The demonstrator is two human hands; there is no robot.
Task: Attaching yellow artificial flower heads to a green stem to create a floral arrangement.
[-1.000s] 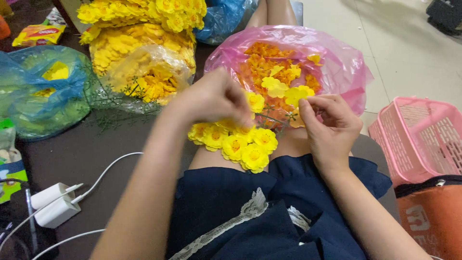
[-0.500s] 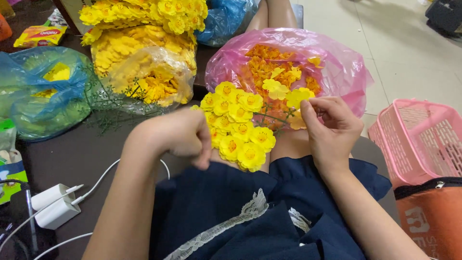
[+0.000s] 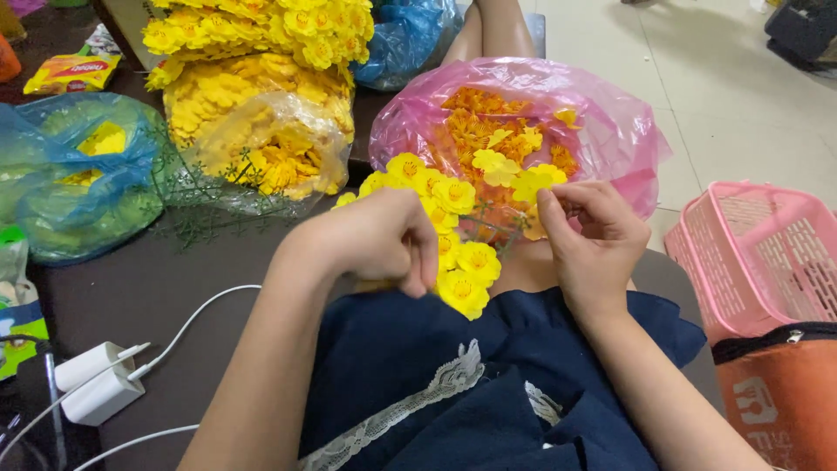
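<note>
My left hand is closed around the lower end of a sprig of yellow artificial flowers, held over my lap. My right hand pinches a single yellow flower head at the sprig's upper right, beside thin green stems. Just behind both hands lies a pink plastic bag filled with loose orange and yellow petals.
A heap of yellow flowers, partly in a clear bag, sits on the dark table. A blue bag lies far left, white chargers with cables at lower left. A pink basket and an orange bag stand on the right.
My left hand dropped from the top of the sprig down to its lower end, uncovering the flower cluster, then slid right along it. My right hand stayed put.
</note>
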